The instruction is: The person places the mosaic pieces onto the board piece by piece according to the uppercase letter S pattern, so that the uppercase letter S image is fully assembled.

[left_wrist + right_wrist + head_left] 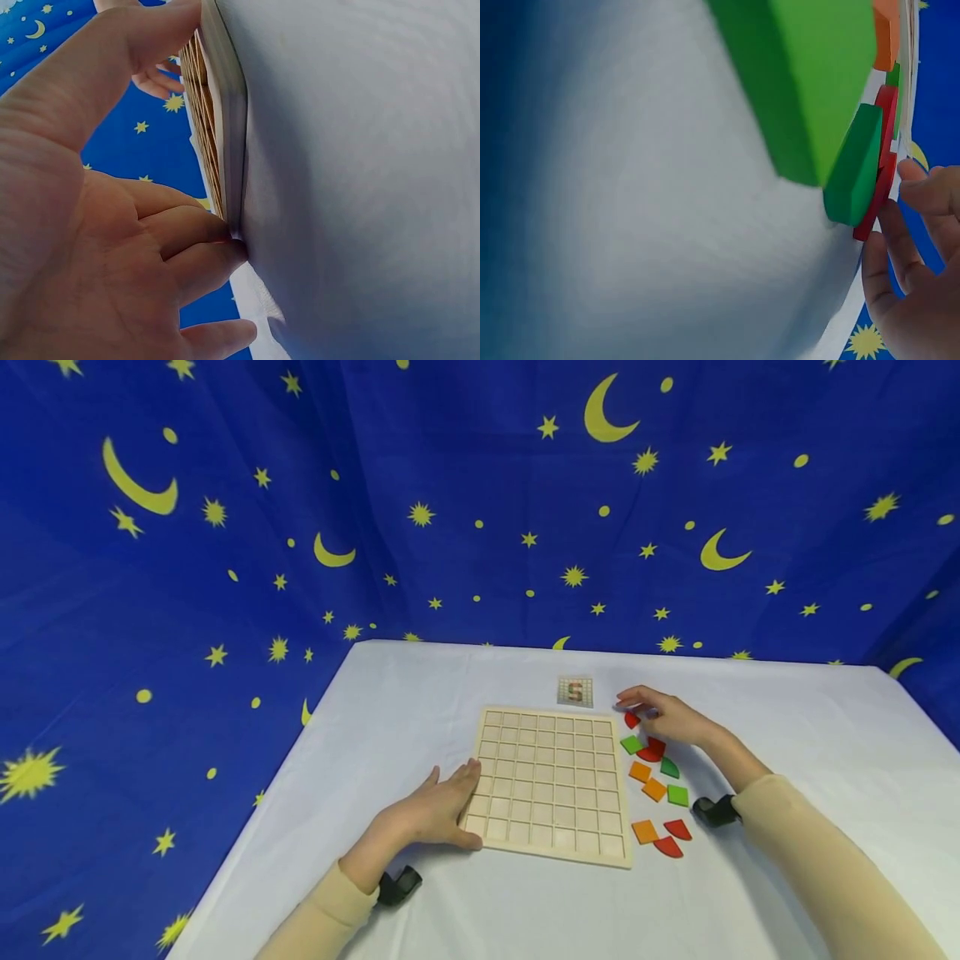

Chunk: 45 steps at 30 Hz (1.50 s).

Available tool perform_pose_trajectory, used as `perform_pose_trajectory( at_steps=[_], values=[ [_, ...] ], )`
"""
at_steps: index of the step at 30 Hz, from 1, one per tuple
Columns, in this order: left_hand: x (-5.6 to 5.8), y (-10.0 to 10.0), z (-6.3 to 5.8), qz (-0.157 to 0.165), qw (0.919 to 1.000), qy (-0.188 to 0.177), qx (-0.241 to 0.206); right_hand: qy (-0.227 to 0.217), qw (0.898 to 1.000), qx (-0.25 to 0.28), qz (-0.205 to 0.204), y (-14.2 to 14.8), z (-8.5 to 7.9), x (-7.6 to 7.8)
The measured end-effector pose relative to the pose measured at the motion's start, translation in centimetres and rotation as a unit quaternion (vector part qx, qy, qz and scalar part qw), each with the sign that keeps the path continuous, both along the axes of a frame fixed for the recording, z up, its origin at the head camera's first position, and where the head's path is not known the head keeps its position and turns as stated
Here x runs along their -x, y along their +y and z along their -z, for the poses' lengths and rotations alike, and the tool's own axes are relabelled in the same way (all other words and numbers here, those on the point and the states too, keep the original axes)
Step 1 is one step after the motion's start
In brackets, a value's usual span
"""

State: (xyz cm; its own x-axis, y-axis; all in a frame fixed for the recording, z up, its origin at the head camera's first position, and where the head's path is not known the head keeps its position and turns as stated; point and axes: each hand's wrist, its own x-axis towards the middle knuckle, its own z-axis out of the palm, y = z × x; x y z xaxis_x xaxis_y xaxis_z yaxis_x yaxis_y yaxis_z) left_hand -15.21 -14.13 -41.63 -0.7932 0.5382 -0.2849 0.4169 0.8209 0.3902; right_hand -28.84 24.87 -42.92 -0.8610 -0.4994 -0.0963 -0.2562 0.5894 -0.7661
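Observation:
A pale wooden grid board lies on the white table, its cells bare. My left hand rests at its left edge; in the left wrist view the thumb is on the board's rim and the fingers extend along its side. At the board's upper right corner, my right hand hovers over flat coloured pieces, fingers loosely bent with nothing between them. Nearest it are a red quarter-round piece, more red pieces, a green square and a dark green quarter-round piece.
Further down the board's right side lie orange squares, a light green square and two red quarter-round pieces. A small pattern card sits beyond the board. A blue star-and-moon curtain hangs behind the table.

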Motion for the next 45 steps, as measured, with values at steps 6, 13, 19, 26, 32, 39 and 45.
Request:
perform_pose_trajectory(
  at_steps=[6, 13, 19, 26, 32, 39, 45],
  values=[
    [-0.1, 0.1, -0.2, 0.001, 1.0000, 0.001, -0.004, 0.027, 1.000, -0.015, -0.001, 0.1, 0.3, 0.1],
    [-0.1, 0.1, -0.1, 0.004, 1.0000, 0.002, -0.002, 0.056, 0.998, -0.040, 0.008, 0.2, 0.7, 0.3],
    [-0.1, 0.1, 0.1, 0.003, 1.0000, 0.001, 0.002, 0.076, 0.995, -0.063, 0.011, 0.5, 0.8, 0.2],
    [0.0, 0.1, 0.0, 0.000, 1.0000, 0.000, 0.001, 0.091, 0.993, -0.078, 0.011, 0.7, 0.6, -0.1],
    [-0.1, 0.1, 0.0, 0.000, 1.0000, 0.002, -0.001, 0.094, 0.990, -0.105, 0.028, 0.8, 0.6, -0.2],
    [-0.1, 0.1, -0.1, -0.001, 1.0000, 0.002, -0.006, 0.092, 0.985, -0.130, 0.068, 1.1, 0.7, -0.4],
    [-0.2, 0.0, -0.1, 0.002, 1.0000, 0.004, -0.008, 0.094, 0.983, -0.134, 0.084, 1.5, 0.8, -0.5]
  ],
)
